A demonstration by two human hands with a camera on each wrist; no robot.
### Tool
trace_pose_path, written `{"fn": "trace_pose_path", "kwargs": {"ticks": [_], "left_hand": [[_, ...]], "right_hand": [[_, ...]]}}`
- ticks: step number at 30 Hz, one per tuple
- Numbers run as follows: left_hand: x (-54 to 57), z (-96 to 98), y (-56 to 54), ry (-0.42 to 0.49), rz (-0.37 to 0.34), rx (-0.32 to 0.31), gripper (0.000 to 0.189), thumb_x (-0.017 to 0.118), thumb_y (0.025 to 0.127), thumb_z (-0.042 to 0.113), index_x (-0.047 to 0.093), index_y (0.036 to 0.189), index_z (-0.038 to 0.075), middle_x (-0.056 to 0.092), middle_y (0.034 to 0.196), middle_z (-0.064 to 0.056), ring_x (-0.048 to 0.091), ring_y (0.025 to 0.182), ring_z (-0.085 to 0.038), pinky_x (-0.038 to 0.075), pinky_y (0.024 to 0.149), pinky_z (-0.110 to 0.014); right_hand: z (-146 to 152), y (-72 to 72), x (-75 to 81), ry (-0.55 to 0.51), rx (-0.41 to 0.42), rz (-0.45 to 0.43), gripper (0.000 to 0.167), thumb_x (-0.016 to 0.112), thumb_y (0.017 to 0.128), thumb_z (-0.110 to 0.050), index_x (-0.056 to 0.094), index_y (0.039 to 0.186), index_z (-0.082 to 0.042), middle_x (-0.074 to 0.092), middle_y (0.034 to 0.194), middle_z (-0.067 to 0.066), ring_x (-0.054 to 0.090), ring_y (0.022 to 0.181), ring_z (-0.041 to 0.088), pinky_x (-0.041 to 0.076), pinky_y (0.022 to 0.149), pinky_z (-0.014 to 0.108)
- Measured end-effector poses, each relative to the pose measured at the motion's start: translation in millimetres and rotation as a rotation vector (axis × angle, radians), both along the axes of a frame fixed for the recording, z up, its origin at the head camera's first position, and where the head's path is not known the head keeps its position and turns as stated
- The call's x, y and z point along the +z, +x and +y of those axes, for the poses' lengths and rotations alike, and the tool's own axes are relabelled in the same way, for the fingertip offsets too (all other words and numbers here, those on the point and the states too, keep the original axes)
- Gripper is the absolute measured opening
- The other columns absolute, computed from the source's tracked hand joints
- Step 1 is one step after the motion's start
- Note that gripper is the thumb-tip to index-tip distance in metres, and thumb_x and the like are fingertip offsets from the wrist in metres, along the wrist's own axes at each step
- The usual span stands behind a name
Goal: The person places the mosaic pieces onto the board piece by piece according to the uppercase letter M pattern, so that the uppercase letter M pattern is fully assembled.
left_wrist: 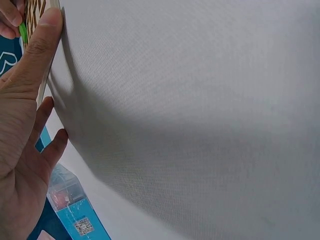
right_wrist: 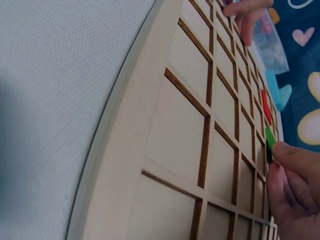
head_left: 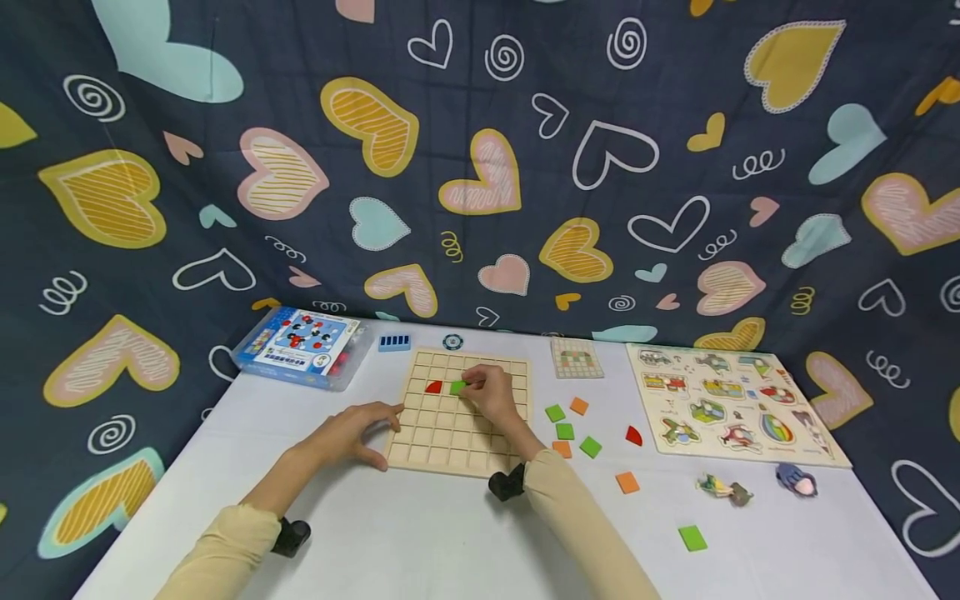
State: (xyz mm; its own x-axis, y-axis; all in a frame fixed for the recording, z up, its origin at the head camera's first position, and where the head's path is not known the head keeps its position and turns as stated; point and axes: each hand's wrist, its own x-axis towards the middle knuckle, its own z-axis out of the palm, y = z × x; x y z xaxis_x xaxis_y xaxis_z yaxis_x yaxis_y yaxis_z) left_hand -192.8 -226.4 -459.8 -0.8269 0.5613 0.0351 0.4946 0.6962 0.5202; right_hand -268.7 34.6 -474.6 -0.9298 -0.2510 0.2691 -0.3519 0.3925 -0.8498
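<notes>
A wooden grid board (head_left: pixel 438 457) lies on the white table, with a red quarter-circle piece (head_left: pixel 433 387) in one of its upper cells. My right hand (head_left: pixel 491 393) pinches a green square tile (head_left: pixel 457 387) over the cells just right of the red piece. In the right wrist view the green tile (right_wrist: pixel 270 136) is between thumb and fingertips, tilted against the grid. At the board's left edge rests my left hand (head_left: pixel 352 433), its fingers spread. The left wrist view shows its thumb (left_wrist: pixel 42 40) touching the board's rim.
Right of the board lie loose green tiles (head_left: pixel 590 447), orange tiles (head_left: pixel 627 482) and a red piece (head_left: pixel 633 436). Beyond them are a picture puzzle board (head_left: pixel 742 454) and small figures (head_left: pixel 796 481). A plastic case (head_left: pixel 300 346), a blue block (head_left: pixel 394 342) and a pattern card (head_left: pixel 577 358) stand at the back.
</notes>
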Motion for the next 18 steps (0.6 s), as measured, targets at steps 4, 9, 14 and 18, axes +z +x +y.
{"fn": "trace_pose_path", "kwargs": {"ticks": [4,9,14,18], "left_hand": [[-0.2,0.3,-0.2,0.003,0.0,-0.002,0.048,0.086,0.062,0.03,0.062,0.101,0.016,0.053,0.138,-0.015,0.048,0.126,-0.037,0.04,0.102,-0.052],[-0.4,1.3,-0.8,0.004,-0.006,0.001,0.048,0.086,0.062,0.031,0.062,0.102,0.016,0.053,0.138,-0.015,0.047,0.126,-0.037,0.04,0.102,-0.052],[-0.7,1.3,-1.0,-0.001,-0.014,0.008,0.048,0.085,0.063,0.032,0.061,0.102,0.017,0.052,0.138,-0.015,0.047,0.127,-0.037,0.04,0.102,-0.053],[-0.7,0.5,-0.8,-0.006,-0.02,0.014,0.049,0.085,0.062,0.032,0.061,0.102,0.017,0.052,0.139,-0.014,0.047,0.127,-0.037,0.04,0.101,-0.054]], "right_hand": [[-3.0,-0.6,-0.3,-0.01,0.005,-0.024,0.02,0.074,0.074,0.012,0.067,0.093,0.011,0.07,0.088,0.024,0.069,0.077,0.033,0.057,0.067,0.028],[-5.7,-0.3,-0.1,-0.016,0.005,-0.052,0.023,0.073,0.074,0.012,0.067,0.096,0.012,0.069,0.092,0.024,0.069,0.081,0.033,0.057,0.069,0.029],[-8.1,0.2,-0.4,0.004,-0.014,-0.022,0.023,0.074,0.072,0.013,0.067,0.095,0.01,0.07,0.088,0.021,0.07,0.078,0.031,0.057,0.067,0.028],[-9.9,0.6,0.6,0.005,-0.02,-0.017,0.022,0.075,0.072,0.013,0.067,0.093,0.009,0.071,0.086,0.02,0.07,0.077,0.03,0.057,0.067,0.028]]}}
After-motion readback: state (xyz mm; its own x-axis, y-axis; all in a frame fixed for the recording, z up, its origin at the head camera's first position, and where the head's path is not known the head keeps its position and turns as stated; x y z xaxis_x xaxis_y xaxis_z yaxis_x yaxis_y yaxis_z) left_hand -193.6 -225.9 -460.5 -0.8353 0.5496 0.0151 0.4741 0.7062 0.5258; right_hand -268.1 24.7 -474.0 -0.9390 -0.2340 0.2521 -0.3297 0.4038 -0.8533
